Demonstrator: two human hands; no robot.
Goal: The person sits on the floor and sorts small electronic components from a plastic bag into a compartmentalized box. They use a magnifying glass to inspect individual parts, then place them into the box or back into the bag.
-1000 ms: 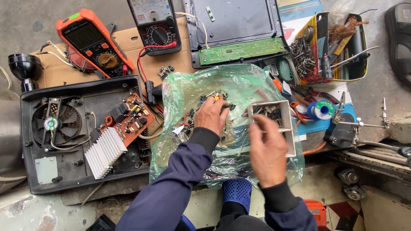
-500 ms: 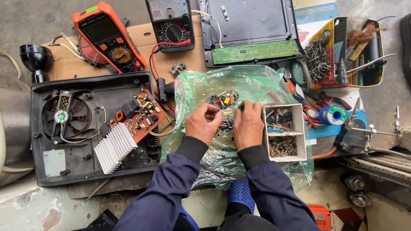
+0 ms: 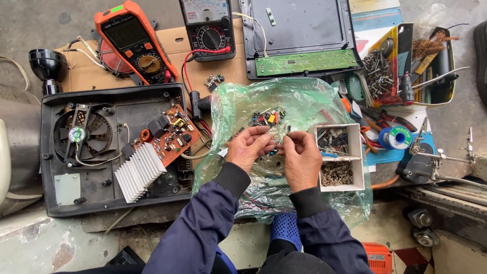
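**Sorting small parts over the green bag — keep the pinch low and central**

Both hands meet over the middle of the green plastic bag [image 3: 299, 101], which is spread on the floor between the opened black appliance housing [image 3: 61, 152] and the white divided box [image 3: 339, 157].

Left hand [image 3: 247, 148]: fingers curled in, tips nearly shut on a tiny component [image 3: 274, 150]. Right hand [image 3: 300, 160]: fingertips pinched against the same spot, touching the left ones. The part is too small to identify; which hand actually carries it I can't tell.

A loose pile of components [image 3: 266, 117] lies on the bag just beyond the hands, toward its far edge.

Judgement on doing this well:
- Work directly above the plastic, so a dropped part lands on the bag rather than the concrete.
- Grip leads, not bodies, if bending or separating.
- The box sits just beside the right hand, so transfers can stay short.
- Keep sleeves off the pile; the crinkled bag will shift and scatter it.
- The orange digital multimeter [image 3: 133, 43] and analog meter [image 3: 209, 28] sit near the far edge, well apart.
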